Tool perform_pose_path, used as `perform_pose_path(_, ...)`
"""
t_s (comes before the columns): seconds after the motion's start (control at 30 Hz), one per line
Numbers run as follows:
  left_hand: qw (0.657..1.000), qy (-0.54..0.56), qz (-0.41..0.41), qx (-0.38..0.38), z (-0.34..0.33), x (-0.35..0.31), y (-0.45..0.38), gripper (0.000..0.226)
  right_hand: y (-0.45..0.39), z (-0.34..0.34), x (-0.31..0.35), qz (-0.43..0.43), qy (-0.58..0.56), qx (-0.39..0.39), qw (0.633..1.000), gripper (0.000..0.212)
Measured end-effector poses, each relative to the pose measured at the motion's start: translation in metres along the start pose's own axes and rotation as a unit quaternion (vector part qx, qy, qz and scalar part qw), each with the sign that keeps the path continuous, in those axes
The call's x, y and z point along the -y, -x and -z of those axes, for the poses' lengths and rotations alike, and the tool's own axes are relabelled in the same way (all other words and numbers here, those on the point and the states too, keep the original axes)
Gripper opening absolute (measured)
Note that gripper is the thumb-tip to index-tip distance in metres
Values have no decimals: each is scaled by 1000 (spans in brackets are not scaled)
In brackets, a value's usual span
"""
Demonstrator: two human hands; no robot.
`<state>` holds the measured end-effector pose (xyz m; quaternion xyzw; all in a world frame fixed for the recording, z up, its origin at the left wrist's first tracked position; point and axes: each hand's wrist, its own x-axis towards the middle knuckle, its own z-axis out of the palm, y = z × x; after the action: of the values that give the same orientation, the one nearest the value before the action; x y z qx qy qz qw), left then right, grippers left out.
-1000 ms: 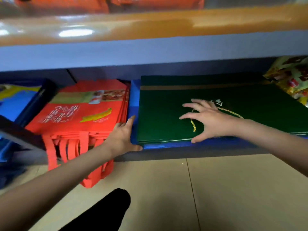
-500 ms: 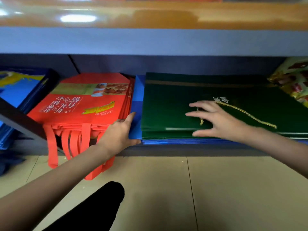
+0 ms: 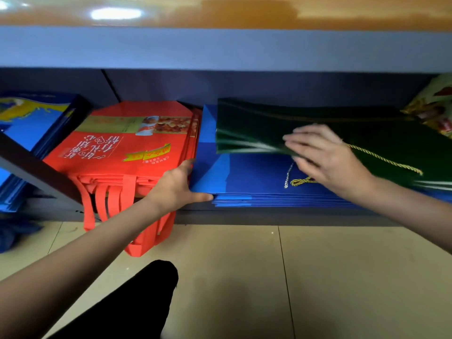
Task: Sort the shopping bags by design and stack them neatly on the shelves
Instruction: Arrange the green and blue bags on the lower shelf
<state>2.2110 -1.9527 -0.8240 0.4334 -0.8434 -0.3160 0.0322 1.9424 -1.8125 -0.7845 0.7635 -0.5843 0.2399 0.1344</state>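
On the low shelf (image 3: 281,216) lies a stack of flat blue bags (image 3: 247,177). Dark green bags (image 3: 264,123) with gold cord handles sit on top of it, raised and skewed to the back right. My right hand (image 3: 327,160) grips their front edge, fingers on top; the thumb is hidden. My left hand (image 3: 173,189) rests on the blue stack's front left corner, with fingers along its side and the thumb along its front. Beside that corner on the left sits a stack of red printed bags (image 3: 117,148), their handles hanging over the shelf edge.
Blue bags with a yellow design (image 3: 31,128) lie at far left behind a dark slanted bar (image 3: 36,174). Yellow patterned bags (image 3: 435,106) sit at far right. The upper shelf (image 3: 220,47) overhangs close above. My dark-clad knee (image 3: 137,302) is over the tiled floor.
My right hand has lifted and pushed the green bags back and to the right, uncovering the blue stack beneath. My left hand stays at the blue stack's corner.
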Motion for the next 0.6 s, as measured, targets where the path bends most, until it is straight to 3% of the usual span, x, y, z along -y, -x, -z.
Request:
perform_pose_path(0.17, 996, 81, -27, -9, -7, 18, 2, 98, 5, -39, 42, 33, 72, 79, 994, 37)
perform_pose_path(0.33, 966, 254, -4, 43, 2, 24, 1, 97, -1, -60, 51, -69, 71, 226, 969, 54)
perform_pose_path(0.47, 978, 187, -34, 88, 5, 22, -2, 101, -1, -54, 47, -177, -8, 283, 943, 74)
perform_pose_path(0.6, 991, 81, -11, 108, -10, 6, -13, 116, 9, -40, 30, -202, 1, 281, 938, 87)
